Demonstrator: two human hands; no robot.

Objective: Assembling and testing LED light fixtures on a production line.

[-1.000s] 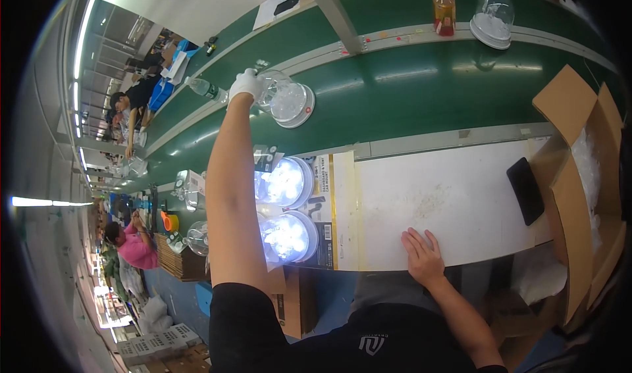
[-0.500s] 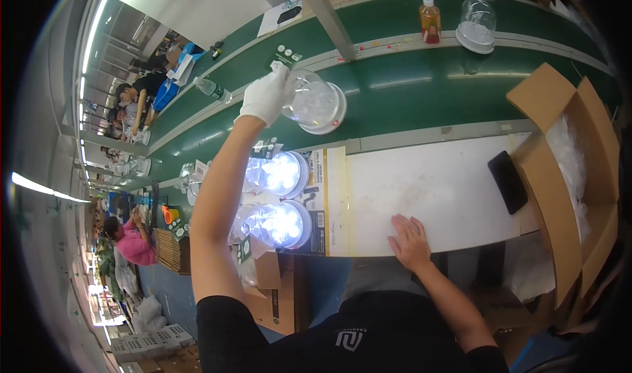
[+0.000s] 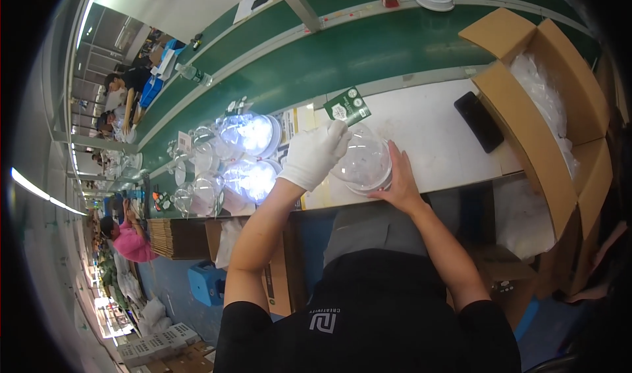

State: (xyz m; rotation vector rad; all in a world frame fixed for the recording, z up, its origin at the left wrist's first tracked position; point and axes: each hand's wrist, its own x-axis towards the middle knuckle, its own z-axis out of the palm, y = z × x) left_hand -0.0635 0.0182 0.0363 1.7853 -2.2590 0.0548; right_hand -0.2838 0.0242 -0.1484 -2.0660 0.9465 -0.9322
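I have the gloved left hand (image 3: pixel 312 156) grasping the top of the clear dome lamp (image 3: pixel 363 162) beside a green tag (image 3: pixel 347 106), bare right hand (image 3: pixel 403 183) cupping its side, near the front edge of the bench (image 3: pixel 431 120).

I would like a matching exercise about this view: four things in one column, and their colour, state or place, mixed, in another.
1. Left hand
2. Right hand
3. Phone
4. Card

A. Black, beside the open carton
B. Green, with pale print
C. In a white glove
D. Bare, against a clear dome

Pairs: 1-C, 2-D, 3-A, 4-B
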